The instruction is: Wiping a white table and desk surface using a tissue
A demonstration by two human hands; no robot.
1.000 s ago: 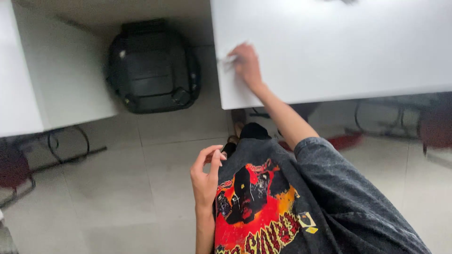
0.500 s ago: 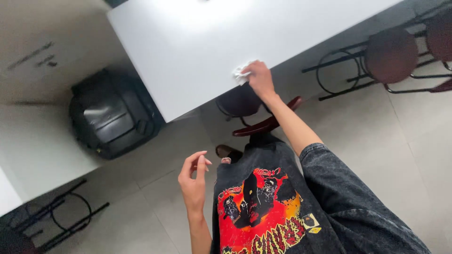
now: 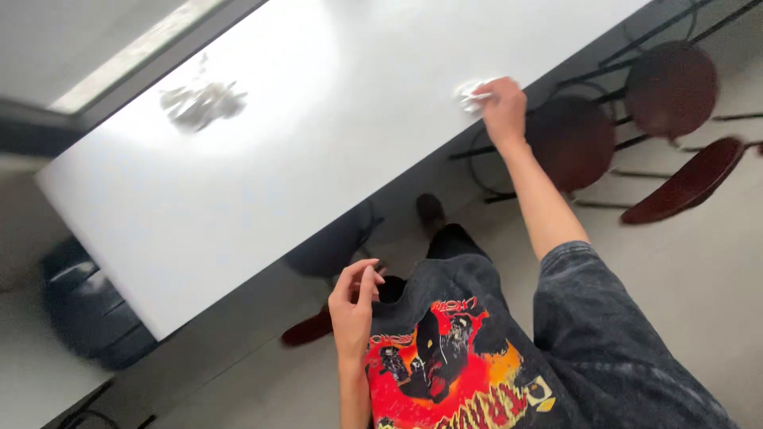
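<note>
My right hand (image 3: 504, 107) reaches out over the near edge of a long white table (image 3: 262, 167) and presses a small crumpled white tissue (image 3: 469, 95) against the tabletop. My left hand (image 3: 354, 306) hovers below the table edge, close to my chest, its fingers loosely curled and apart with nothing in them. A second crumpled white wad (image 3: 199, 103) lies on the table near its far edge, well away from both hands. I wear a dark printed shirt (image 3: 453, 357).
Dark red round stools (image 3: 668, 87) on black metal frames stand at the right, partly under the table. A black bin (image 3: 79, 306) sits on the floor at the lower left. Pale tiled floor lies below me.
The view has swung so the table now runs diagonally. My right hand with the tissue has slid along the table's near edge. The left hand has stayed near my chest.
</note>
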